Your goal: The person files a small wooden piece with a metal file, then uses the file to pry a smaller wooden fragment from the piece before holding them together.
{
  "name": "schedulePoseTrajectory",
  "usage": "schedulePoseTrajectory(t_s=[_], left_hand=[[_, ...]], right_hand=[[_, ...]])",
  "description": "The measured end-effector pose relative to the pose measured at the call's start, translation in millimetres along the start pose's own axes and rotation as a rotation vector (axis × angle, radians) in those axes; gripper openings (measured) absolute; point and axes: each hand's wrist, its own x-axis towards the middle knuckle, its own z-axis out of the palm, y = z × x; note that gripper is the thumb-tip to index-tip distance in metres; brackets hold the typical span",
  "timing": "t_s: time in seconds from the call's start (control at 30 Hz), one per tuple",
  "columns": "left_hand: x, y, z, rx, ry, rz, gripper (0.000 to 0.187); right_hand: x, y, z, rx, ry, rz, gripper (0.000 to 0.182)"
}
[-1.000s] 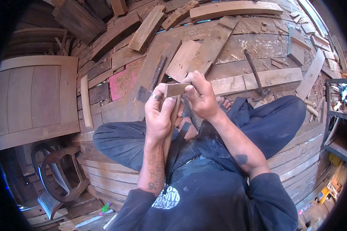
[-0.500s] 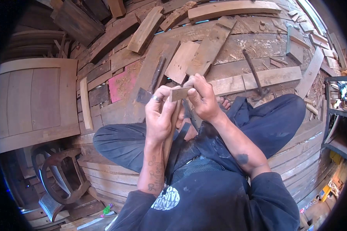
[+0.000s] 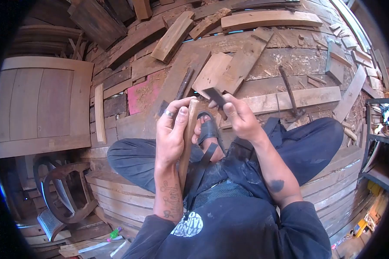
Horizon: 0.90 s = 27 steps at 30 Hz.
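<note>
My left hand [image 3: 172, 129] is closed around a long, narrow wooden stick [image 3: 187, 149], its pale upper end pointing away from me and its lower part running along my forearm. My right hand [image 3: 243, 118] grips a small, flat, dark rectangular piece [image 3: 215, 96] between thumb and fingers, just right of the stick's top and apart from it. I cannot make out exactly what that piece is. Beyond my left hand lies a dark-handled tool [image 3: 186, 83], its metal head partly behind my fingers. My sandalled foot [image 3: 208, 129] shows between the hands.
Planks [image 3: 246, 60] and offcuts cover the wooden floor, with shavings among them. A hammer-like tool [image 3: 286, 84] lies to the right on a board. A panelled wooden door [image 3: 47, 103] is at left, above a curved chair frame [image 3: 69, 192]. A dark metal rack [image 3: 378, 138] stands at right.
My right hand has drawn the flat piece off the stick's upper end, moving right and tilting it so its dark face shows. The whole view has shifted slightly.
</note>
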Motion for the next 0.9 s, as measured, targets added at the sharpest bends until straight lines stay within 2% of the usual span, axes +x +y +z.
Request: schedulePoseTrajectory(t_s=[0.07, 0.23, 0.37, 0.43, 0.47, 0.57, 0.6, 0.7, 0.77, 0.9], left_hand=[[-1, -1, 1, -0.001, -0.013, -0.008, 0.032], [-9, -6, 8, 0.015, 0.032, -0.132, 0.028], [-6, -11, 10, 0.027, 0.090, -0.058, 0.025], [-6, -11, 8, 0.046, 0.109, -0.004, 0.025], [-6, -7, 4, 0.070, 0.096, -0.037, 0.024], [0, -1, 13, 0.102, 0.145, 0.086, 0.023], [0, 6, 13, 0.099, 0.121, 0.100, 0.023], [9, 17, 17, 0.139, 0.160, 0.203, 0.026], [14, 22, 16, 0.107, 0.143, 0.199, 0.027], [22, 24, 14, 0.155, 0.173, 0.225, 0.026]], right_hand=[[-6, 19, 1, 0.055, 0.002, 0.100, 0.042], [-1, 2, 16, -0.004, -0.026, 0.033, 0.041], [-7, 18, 21, -0.060, 0.054, 0.088, 0.045], [-5, 19, 23, -0.070, 0.074, -0.029, 0.047], [-6, 19, 26, -0.073, 0.083, -0.081, 0.049], [3, -3, 34, -0.146, 0.123, -0.052, 0.050], [3, -15, 36, -0.241, 0.139, -0.020, 0.045], [6, -18, 57, -0.218, 0.344, -0.225, 0.042], [-2, -9, 59, -0.173, 0.307, -0.176, 0.043], [12, -26, 66, -0.216, 0.314, -0.242, 0.049]])
